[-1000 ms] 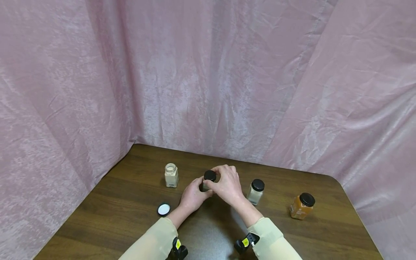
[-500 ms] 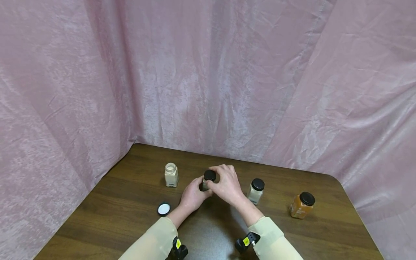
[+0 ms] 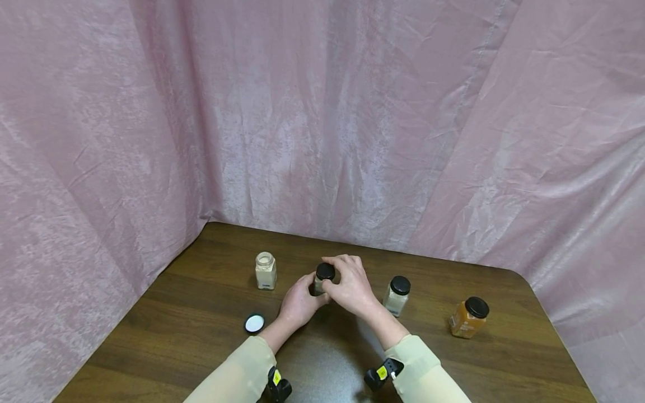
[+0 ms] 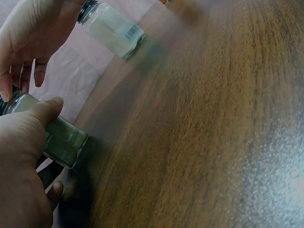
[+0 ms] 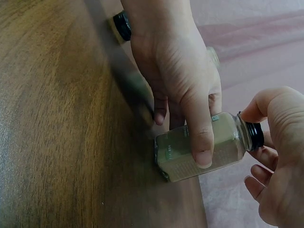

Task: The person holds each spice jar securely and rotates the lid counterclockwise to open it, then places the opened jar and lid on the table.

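Note:
A small glass spice jar of pale powder stands on the table, its black lid in place. My left hand grips the jar's body, thumb along the near side, as the right wrist view shows. The right hand pinches the lid between thumb and fingers. In the right wrist view a gap of clear threaded neck shows beneath the lid. To the left sits an open jar of cream powder, and in front of it a loose black lid lies with its white inside facing up.
Right of my hands stands another black-lidded jar of pale powder. Farther right is a jar with orange contents, also lidded. Pink curtains hang behind the wooden table.
The right hand's fingers have shifted slightly on the lid. The left hand and the jar have stayed in place, as have the other jars.

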Demonstrator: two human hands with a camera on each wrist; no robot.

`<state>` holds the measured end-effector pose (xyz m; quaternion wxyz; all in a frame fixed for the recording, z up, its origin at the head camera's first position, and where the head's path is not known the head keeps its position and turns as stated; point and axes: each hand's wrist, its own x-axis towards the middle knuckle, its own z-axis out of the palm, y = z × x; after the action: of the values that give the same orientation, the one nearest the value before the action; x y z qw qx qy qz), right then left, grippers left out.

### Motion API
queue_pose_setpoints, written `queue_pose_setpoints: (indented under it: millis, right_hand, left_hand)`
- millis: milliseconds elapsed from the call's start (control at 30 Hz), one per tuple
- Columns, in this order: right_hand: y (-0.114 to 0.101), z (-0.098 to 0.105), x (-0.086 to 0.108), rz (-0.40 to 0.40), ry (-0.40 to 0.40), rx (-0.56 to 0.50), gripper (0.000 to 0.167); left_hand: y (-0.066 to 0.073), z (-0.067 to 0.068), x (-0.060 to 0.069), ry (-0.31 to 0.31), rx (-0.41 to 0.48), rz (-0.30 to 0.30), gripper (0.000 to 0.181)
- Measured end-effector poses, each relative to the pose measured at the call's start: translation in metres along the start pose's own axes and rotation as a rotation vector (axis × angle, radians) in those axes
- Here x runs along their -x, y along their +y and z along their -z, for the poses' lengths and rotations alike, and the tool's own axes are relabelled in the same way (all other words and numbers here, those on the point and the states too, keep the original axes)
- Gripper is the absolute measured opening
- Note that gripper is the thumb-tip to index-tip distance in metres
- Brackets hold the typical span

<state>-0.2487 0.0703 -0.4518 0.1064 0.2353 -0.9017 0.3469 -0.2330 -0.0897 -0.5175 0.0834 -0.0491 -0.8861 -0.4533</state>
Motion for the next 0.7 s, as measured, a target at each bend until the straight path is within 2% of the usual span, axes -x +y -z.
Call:
queue_pose_setpoints:
  millis: [167, 467, 700]
  right_hand:
    - [-0.0009, 0.0002, 0.0004, -0.004, -0.004, 0.005, 0.063]
    - [-0.0006, 0.0004, 0.0003, 0.003, 0.008, 0.051, 0.062]
    - [0.0006, 0.0008, 0.0002, -0.043, 0.015, 0.062, 0.062]
  left_hand:
    - [-0.0005, -0.0006, -0.0001, 0.001, 0.001, 0.004, 0.054]
    - [-0.0011, -0.0005, 0.0002, 0.006, 0.000, -0.001, 0.052]
    - [-0.0018, -0.0007, 0.0004, 0.006, 0.007, -0.014, 0.053]
